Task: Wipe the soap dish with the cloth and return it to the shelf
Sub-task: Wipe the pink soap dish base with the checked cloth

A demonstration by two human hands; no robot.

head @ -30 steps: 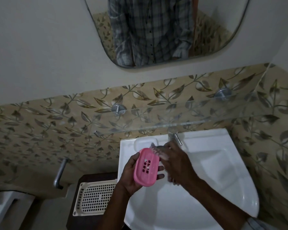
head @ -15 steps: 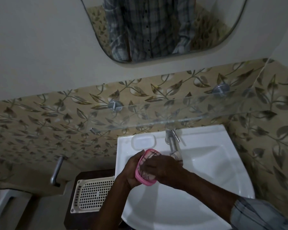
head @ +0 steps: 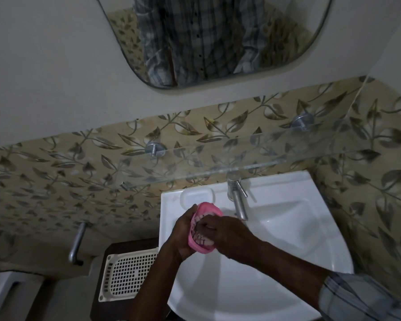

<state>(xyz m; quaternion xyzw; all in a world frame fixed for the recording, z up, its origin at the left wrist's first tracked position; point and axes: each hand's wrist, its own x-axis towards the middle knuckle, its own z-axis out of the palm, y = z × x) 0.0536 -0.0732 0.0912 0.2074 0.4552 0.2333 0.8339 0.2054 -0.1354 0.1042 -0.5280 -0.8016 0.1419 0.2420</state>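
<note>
A pink soap dish (head: 206, 208) is held upright over the left part of the white sink (head: 287, 239). My left hand (head: 183, 230) grips it from the left side. My right hand (head: 220, 232) presses a checked cloth (head: 200, 240) into the dish's hollow; only bits of the cloth show between my fingers. The glass shelf (head: 218, 163) runs along the leaf-patterned wall above the sink, on two metal pegs, with nothing on it.
A steel tap (head: 237, 200) stands just right of the dish. A white moulded soap recess (head: 197, 195) lies behind the dish. A cream perforated basket (head: 123, 274) sits on a dark stand at left, near a metal pipe (head: 77, 242). A mirror (head: 218, 38) hangs above.
My right hand with the cloth has moved from beside the dish into its hollow. The dish now faces more to the right and the view has shifted slightly.
</note>
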